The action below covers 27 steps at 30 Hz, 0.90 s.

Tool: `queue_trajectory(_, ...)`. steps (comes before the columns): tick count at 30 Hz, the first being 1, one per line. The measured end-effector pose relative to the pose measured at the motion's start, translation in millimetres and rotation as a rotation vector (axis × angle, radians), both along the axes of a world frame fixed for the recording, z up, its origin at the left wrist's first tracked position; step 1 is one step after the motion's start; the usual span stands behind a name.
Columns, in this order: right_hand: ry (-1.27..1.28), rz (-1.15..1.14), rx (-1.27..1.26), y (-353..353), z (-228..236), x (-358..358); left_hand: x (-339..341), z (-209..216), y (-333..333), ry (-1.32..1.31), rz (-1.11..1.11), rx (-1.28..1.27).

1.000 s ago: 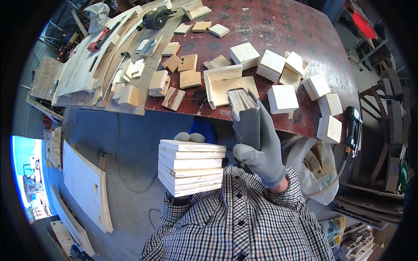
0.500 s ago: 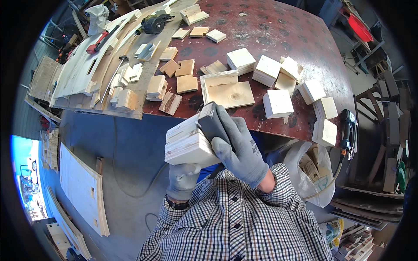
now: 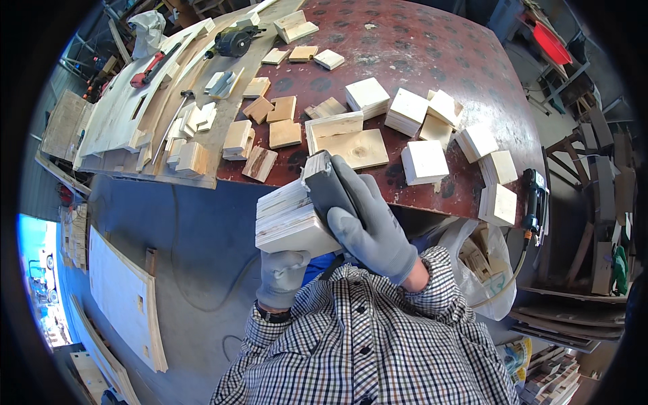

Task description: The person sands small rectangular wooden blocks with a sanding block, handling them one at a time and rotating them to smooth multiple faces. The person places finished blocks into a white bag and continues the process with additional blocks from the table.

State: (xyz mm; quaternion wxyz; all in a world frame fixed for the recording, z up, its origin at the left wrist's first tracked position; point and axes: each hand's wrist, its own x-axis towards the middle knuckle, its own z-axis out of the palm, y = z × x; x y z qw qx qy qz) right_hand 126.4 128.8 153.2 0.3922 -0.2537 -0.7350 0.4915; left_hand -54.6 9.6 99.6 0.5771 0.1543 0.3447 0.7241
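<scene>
My left hand point(image 3: 282, 278), in a grey glove, grips a block of layered plywood point(image 3: 287, 219) from below, just off the front edge of the table. Its fingers are mostly hidden under and behind the wood. My right hand point(image 3: 378, 233), gloved the same way, is closed round a dark grey sanding block point(image 3: 329, 183) and presses it against the right side of the plywood block. The sanding block stands tilted, its worn upper end showing past my fingers.
On the dark red table point(image 3: 418, 61) lie several pale wooden blocks point(image 3: 425, 162) and an L-shaped wooden piece point(image 3: 354, 147). A power tool point(image 3: 236, 42) and long boards point(image 3: 121, 115) are at the left. A black air tool point(image 3: 535, 202) hangs at the right edge, above a plastic bag point(image 3: 496, 270) of offcuts.
The sanding block and my right hand have shifted slightly against the plywood block, which is tipped a little. The table scene has slid slightly left in view.
</scene>
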Motion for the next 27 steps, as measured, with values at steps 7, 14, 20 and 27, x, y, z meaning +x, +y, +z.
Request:
queue_trajectory(7, 0.155, 0.099, -0.19, -29, -16, 29, -12, 17, 12, 0.725, 0.262, -0.085)
queue_trajectory(14, -0.071, -0.11, 0.393, -3, 21, 16, 4, 6, 30, 1.309, 0.38, -0.034)
queue_trajectory(20, -0.399, -0.183, 0.503, 1, -14, 16, 2, 14, 20, 1.385, 0.366, 0.061)
queue_trajectory(27, -0.233, -0.184, 0.414, -1, 3, 9, -3, 14, 16, 1.593, 0.354, 0.029)
